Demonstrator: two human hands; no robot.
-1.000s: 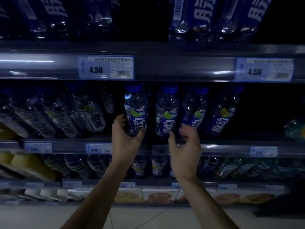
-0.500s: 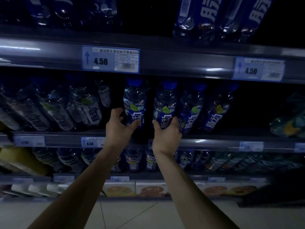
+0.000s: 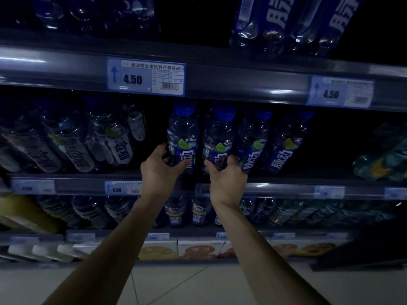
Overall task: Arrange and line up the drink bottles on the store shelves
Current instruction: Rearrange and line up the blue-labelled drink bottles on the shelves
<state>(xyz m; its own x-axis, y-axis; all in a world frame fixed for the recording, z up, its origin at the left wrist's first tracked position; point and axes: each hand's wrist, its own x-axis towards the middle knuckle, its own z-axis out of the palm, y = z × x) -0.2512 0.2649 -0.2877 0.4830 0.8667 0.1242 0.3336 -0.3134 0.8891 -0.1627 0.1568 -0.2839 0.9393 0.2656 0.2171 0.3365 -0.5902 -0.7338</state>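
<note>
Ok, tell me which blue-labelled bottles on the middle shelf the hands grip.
The two leftmost: left hand on the first bottle, right hand on the second bottle. The two further right stand untouched.

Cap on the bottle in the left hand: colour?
Blue. The cap tops the bottle gripped by the left hand; only the head view shows it.

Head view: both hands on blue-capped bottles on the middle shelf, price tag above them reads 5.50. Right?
Not quite. In the head view the price tag reads 4.50, not 5.50. The rest holds: the left hand and right hand each grip a blue-capped bottle on the middle shelf.
</note>
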